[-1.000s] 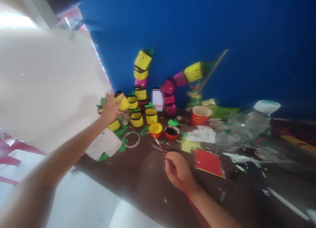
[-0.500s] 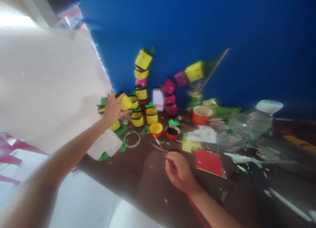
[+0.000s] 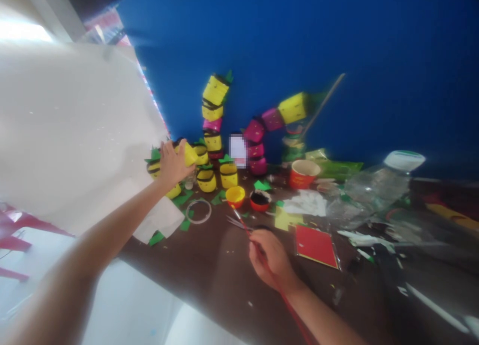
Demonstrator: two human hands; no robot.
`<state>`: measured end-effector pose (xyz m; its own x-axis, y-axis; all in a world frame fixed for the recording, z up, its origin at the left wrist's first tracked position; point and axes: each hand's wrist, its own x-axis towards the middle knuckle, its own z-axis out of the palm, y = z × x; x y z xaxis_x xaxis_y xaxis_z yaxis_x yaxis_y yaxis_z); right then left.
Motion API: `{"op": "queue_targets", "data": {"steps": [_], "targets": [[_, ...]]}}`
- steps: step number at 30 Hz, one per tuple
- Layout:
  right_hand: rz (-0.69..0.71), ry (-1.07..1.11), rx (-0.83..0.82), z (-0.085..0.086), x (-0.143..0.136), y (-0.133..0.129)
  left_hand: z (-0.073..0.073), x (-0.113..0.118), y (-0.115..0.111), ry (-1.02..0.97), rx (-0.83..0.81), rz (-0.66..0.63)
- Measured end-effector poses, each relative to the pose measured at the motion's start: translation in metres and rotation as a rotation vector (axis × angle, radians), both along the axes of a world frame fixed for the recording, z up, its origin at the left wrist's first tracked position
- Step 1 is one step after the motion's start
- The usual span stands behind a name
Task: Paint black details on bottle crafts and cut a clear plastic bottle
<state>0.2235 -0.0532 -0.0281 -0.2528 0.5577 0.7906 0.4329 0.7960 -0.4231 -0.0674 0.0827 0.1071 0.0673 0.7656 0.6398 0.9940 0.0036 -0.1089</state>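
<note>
Paintbrush (image 3: 245, 227): slender, red-handled, held aslant, tip pointing forward and left. Yellow cup (image 3: 191, 154): appears tilted, partly covered from view, positioned left of the brush, farther back, well apart.

Brush handle (image 3: 293, 312) cut off, bottle (image 3: 387, 175) blurred

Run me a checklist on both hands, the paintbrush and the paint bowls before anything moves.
1. Long, thin red-handled paintbrush gripped in the right hand: ok.
2. Yellow cylindrical cup with a black rim held in the left hand: ok.
3. Small round orange-red bowl of yellow paint uncovered: ok.
4. Small round red bowl of black paint uncovered: ok.
5. Grey metal scissors well clear of the right hand: not ok, right beside its fingers.
6. Brush tip loaded: cannot tell, blurred.
</note>
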Motion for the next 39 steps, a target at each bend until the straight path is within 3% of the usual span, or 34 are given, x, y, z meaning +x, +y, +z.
{"op": "queue_targets", "data": {"steps": [19,31,39], "targets": [[0.003,0.000,-0.001,-0.003,0.000,0.000,0.009,0.005,0.009,-0.120,-0.044,0.096],[-0.006,0.009,0.009,0.003,-0.001,-0.001,0.012,-0.005,0.010,-0.041,0.020,-0.030],[0.009,0.006,-0.006,-0.001,0.001,0.001,0.017,-0.006,-0.008,0.053,0.098,-0.188]]}}
